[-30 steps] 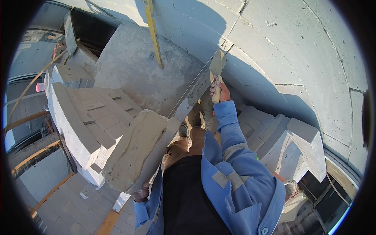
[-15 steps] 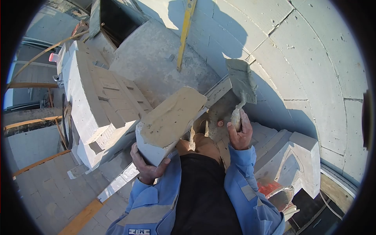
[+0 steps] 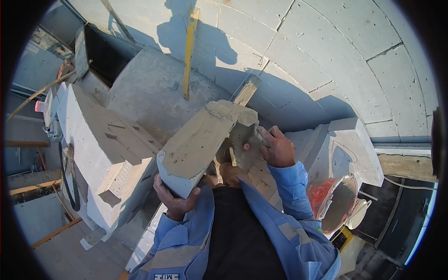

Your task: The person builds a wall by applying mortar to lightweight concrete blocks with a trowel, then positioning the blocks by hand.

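Note:
My left hand [image 3: 176,199] grips the near end of a large white building block [image 3: 198,142] from below and holds it tilted up at chest height. Grey mortar covers the block's top face. My right hand [image 3: 277,150] is closed at the block's far right side on a trowel [image 3: 258,132], whose blade is mostly hidden behind the block. Both arms wear blue sleeves.
A curved wall of white blocks [image 3: 326,51] rises ahead, with a yellow level [image 3: 189,51] leaning on it. Stacked blocks [image 3: 93,144] stand at the left and another block [image 3: 354,149] at the right. A red mortar bucket [image 3: 333,200] sits at lower right.
The block has been lifted off the stack and turned toward the wall. My right hand and the trowel came down from the wall to the block's far end.

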Tool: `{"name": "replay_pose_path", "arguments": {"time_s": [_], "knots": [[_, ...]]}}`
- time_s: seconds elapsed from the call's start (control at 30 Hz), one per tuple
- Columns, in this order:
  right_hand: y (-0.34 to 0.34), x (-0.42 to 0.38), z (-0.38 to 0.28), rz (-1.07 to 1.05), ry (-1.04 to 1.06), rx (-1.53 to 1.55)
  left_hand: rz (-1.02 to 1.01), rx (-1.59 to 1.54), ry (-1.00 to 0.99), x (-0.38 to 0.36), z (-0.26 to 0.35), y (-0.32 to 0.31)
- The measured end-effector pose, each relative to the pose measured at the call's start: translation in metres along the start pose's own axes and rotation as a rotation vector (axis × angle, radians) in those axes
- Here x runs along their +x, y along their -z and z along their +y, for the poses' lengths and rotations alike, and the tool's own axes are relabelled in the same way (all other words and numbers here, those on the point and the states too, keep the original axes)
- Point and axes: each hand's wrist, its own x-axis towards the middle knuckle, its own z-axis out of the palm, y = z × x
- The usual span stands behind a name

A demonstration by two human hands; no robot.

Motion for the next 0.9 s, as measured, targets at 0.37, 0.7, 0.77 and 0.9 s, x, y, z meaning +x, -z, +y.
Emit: {"name": "replay_pose_path", "arguments": {"time_s": [0.37, 0.7, 0.77, 0.9], "knots": [[-0.002, -0.146, 0.017, 0.465, -0.516, 0.104, -0.069, -0.248, -0.002, -0.003, -0.030, 0.019], [0.163, -0.319, 0.029, 0.141, -1.280, -0.305, -0.150, -0.361, 0.177, 0.026, -0.030, 0.009], [0.148, -0.334, 0.060, -0.101, -1.280, -0.308, -0.207, -0.307, 0.202, 0.031, -0.028, 0.011], [0.096, -0.355, 0.154, -0.256, -1.250, -0.307, -0.219, -0.346, 0.165, 0.038, -0.014, 0.008]]}}
